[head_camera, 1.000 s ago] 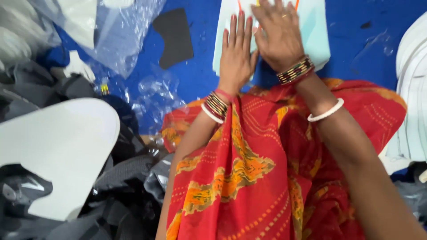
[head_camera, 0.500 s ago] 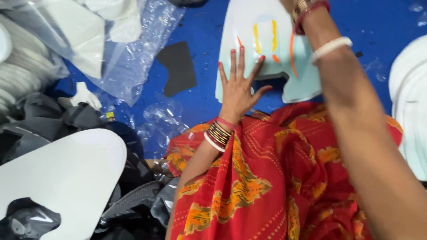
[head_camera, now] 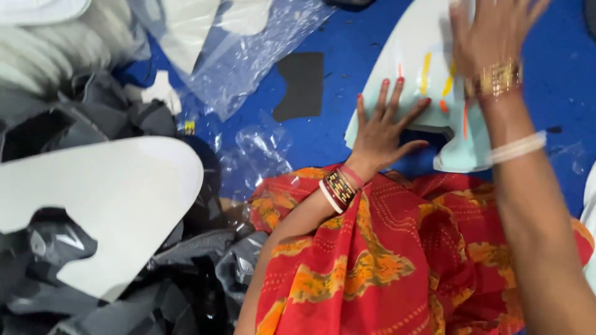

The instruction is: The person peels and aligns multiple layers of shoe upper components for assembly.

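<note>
Both hands are lying open and flat, the left hand [head_camera: 382, 133] and right hand [head_camera: 490, 40] smoothing the pale cut-out sheet [head_camera: 422, 80] upper right; next, steady pressure.

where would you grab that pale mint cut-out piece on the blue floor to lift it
Probably by the lower right lobe of the pale mint cut-out piece, coming from the near side. It lies flat on the blue floor, and that lobe is bare, beside the notch. The left hand presses the lower left edge, and the right hand, blurred, covers the top.
</note>
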